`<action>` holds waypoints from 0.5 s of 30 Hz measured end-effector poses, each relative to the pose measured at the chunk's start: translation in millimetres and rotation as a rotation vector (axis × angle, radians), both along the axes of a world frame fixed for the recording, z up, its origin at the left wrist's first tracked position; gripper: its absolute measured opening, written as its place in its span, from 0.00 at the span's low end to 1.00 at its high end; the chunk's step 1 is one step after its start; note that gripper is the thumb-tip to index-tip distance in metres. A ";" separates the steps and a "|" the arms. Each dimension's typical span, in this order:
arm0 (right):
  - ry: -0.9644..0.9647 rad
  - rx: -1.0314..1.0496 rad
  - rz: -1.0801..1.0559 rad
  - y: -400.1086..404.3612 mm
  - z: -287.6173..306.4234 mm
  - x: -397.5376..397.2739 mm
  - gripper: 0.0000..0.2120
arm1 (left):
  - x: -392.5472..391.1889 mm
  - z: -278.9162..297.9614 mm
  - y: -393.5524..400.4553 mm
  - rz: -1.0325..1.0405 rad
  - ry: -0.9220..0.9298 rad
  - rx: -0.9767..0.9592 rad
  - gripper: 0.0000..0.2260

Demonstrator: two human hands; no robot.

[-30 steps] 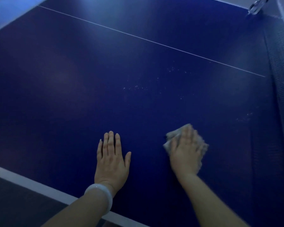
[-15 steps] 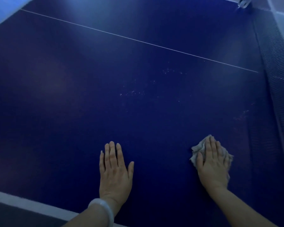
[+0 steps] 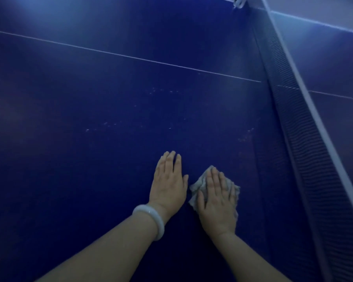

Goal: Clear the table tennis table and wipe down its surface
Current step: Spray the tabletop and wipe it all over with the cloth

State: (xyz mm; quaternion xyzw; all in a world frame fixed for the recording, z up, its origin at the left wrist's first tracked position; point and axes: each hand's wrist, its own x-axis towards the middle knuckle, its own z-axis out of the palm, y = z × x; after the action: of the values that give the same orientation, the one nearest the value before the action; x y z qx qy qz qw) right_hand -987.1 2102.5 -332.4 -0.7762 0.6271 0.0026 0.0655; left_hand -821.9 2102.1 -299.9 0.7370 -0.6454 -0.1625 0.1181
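Right hand (image 3: 216,202) spread flat, pressing grey cloth (image 3: 198,185) onto blue surface (image 3: 90,169); left hand (image 3: 169,184) just beside, fingers straight, palm down; net (image 3: 306,139) at right.

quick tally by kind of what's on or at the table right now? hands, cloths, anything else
Hands: 2, the left hand flat on the table, the right hand pressing the cloth
Cloth: 1
Bracelet: 1, on the left wrist
Net: 1
Total: 5
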 end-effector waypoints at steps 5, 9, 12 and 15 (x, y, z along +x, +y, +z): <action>-0.021 -0.005 -0.080 -21.6 -4.0 -45.8 0.31 | -37.2 -8.7 -41.9 -0.011 -0.036 0.058 0.29; -0.023 0.017 -0.250 -45.6 -4.6 -117.3 0.30 | -52.1 -20.9 -43.1 0.058 -0.166 0.052 0.33; 0.003 0.008 -0.385 -71.4 -1.0 -152.8 0.30 | -55.5 -26.1 -43.5 0.068 -0.186 0.025 0.34; -0.040 0.028 -0.441 -115.3 2.9 -160.2 0.30 | -57.7 -25.7 -45.2 0.084 -0.197 0.019 0.34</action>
State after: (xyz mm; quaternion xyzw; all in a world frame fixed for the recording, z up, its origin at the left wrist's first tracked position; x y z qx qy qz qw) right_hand -1147.3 1987.2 -329.5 -0.6193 0.7800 -0.0183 0.0877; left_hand -879.6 2056.9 -325.6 0.7768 -0.6209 -0.0903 0.0540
